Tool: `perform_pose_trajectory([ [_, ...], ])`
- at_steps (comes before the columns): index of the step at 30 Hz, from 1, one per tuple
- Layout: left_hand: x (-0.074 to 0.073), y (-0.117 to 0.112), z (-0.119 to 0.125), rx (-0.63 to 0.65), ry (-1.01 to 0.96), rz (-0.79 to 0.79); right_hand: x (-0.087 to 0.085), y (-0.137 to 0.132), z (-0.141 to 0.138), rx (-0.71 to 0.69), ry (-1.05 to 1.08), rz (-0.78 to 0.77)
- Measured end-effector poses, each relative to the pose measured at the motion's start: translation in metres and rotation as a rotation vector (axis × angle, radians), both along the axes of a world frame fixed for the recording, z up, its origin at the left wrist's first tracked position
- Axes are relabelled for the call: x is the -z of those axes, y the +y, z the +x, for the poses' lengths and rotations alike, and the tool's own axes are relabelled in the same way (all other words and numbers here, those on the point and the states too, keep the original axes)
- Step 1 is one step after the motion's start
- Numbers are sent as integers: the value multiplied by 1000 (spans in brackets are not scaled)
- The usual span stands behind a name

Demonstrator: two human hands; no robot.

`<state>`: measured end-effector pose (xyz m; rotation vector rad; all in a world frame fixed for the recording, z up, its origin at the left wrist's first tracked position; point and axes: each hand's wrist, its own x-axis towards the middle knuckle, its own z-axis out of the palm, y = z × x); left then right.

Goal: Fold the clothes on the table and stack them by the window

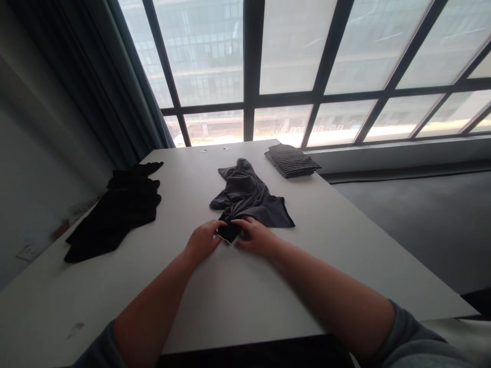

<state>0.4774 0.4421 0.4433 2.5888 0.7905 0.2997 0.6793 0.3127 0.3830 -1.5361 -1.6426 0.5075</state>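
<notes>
A crumpled dark grey garment (249, 191) with black trim lies on the middle of the white table (318, 286). Its near end is a black part (229, 232) with a thin white edge, bunched between both hands. My left hand (203, 240) grips this black part from the left, thumb on top and fingers curled at its side. From the right, my right hand (255, 236) pinches the same end, with some fingertips hidden under the grey cloth. The garment's exact kind is not clear from its bunched shape.
On the table's left side lie black garments (118, 212), spread in overlapping layers. A folded striped garment (293, 161) rests near the far right edge. Behind the table are a large window (215, 56) and a dark curtain (103, 76).
</notes>
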Motion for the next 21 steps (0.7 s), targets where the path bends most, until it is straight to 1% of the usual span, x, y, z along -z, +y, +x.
perform_pose_trajectory([
  [2, 0, -2, 1, -3, -81, -47, -3, -3, -2, 5, 14, -33],
  [4, 2, -7, 1, 46, -179, -104, -5, -4, -5, 27, 51, -33],
  [5, 2, -9, 2, 88, -224, -116, -6, -5, -6, 51, 72, -2],
  [8, 2, -15, 3, 197, -324, -92, -5, -2, -6, 155, 149, 176],
  [10, 1, -17, 4, 199, -392, -83, -4, 0, -3, 225, 235, 264],
  [12, 1, -16, 4, 154, -466, -129, -4, 2, 0, 293, 313, 302],
  [14, 2, -13, 5, 68, -513, -237, -5, 3, 2, 322, 343, 300],
  [16, 4, -9, 5, -48, -535, -372, -7, 3, 2, 287, 354, 248],
  [18, 6, -6, 6, -167, -585, -514, -10, 1, -1, 217, 397, 177],
  [19, 6, -5, 7, -211, -622, -588, -11, 0, -2, 190, 434, 151],
  [21, 5, -5, 8, -258, -685, -762, -13, -2, -4, 165, 544, 128],
])
